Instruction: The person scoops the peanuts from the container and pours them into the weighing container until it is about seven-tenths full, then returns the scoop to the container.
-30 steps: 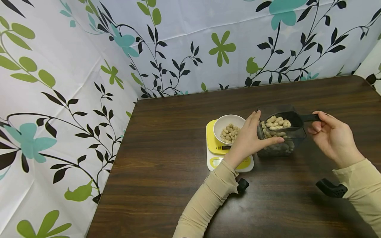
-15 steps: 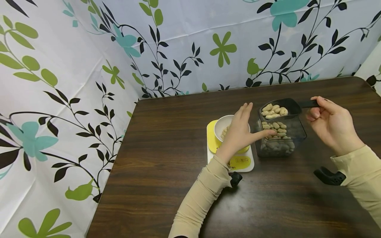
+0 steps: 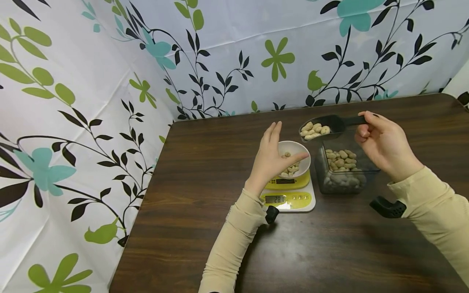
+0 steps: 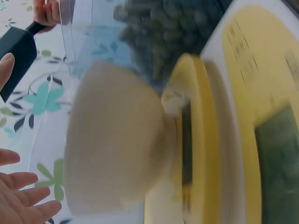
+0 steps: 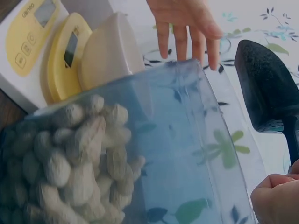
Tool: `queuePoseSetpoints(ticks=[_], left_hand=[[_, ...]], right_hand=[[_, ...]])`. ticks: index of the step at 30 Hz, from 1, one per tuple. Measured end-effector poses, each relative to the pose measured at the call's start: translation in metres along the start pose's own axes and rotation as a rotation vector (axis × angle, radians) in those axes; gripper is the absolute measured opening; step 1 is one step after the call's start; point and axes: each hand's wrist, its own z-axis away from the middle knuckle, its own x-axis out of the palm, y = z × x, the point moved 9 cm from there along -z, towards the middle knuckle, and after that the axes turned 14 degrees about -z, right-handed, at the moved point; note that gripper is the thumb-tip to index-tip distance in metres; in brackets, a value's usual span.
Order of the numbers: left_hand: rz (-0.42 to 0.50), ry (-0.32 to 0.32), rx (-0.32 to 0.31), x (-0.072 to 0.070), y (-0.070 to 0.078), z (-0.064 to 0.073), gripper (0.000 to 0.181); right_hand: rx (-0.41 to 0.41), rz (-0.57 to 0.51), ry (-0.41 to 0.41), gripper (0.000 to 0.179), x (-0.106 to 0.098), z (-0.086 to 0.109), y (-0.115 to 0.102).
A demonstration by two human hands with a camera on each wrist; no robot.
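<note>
My right hand [image 3: 386, 144] pinches the handle of a black scoop [image 3: 335, 123] loaded with several peanuts [image 3: 313, 131]. The scoop hangs above the table, over the back left of the clear bin. My left hand [image 3: 270, 156] has its fingers straight and thumb spread, overlapping the left side of a white bowl [image 3: 307, 165] in the head view. Peanuts lie in that bowl, which sits on a yellow and white kitchen scale [image 3: 307, 199]. In the left wrist view the bowl's outer wall [image 4: 112, 140] shows beside the spread fingers, and the scoop [image 4: 18, 46] appears beyond.
Right of the scale stands a clear bin [image 3: 342, 185], partly filled with peanuts [image 5: 79, 163]. The scale's display [image 3: 275, 199] reads about 28.1. Behind the brown table [image 3: 205, 171] hangs a white curtain [image 3: 227, 24] with leaf prints.
My right hand has lifted the loaded scoop out of the bin and moved it left. The left hand has drawn away from the bin to the bowl's left side, uncovering the scale's display.
</note>
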Motion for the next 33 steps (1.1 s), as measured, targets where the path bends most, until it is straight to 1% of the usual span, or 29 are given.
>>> queuePoseSetpoints(ticks=[5, 8, 10, 18, 23, 26, 29, 33], left_hand=[[0.023, 0.016, -0.049, -0.003, -0.024, 0.006, 0.100], [0.035, 0.009, -0.069, 0.000, -0.033, 0.010, 0.099], [0.046, 0.002, -0.075, 0.004, -0.037, 0.012, 0.098], [0.045, -0.032, -0.067, 0.020, -0.044, 0.018, 0.097], [0.058, -0.081, -0.062, 0.029, -0.046, 0.022, 0.103], [0.059, -0.109, -0.063, 0.034, -0.047, 0.024, 0.106], [0.048, -0.120, -0.068, 0.037, -0.050, 0.026, 0.108], [0.029, -0.122, -0.075, 0.040, -0.053, 0.027, 0.109]], right_hand=[[0.025, 0.106, 0.026, 0.015, 0.002, -0.005, 0.012], [0.033, 0.144, 0.042, 0.013, 0.001, -0.008, 0.017], [0.038, 0.150, 0.045, 0.013, 0.001, -0.009, 0.021], [0.058, 0.273, 0.087, 0.016, -0.006, -0.011, 0.030], [0.084, 0.291, 0.109, 0.019, -0.011, -0.011, 0.036], [0.094, 0.349, 0.122, 0.025, -0.014, -0.011, 0.038], [0.099, 0.399, 0.113, 0.030, -0.015, -0.012, 0.039], [0.116, 0.452, 0.094, 0.030, -0.016, -0.012, 0.042]])
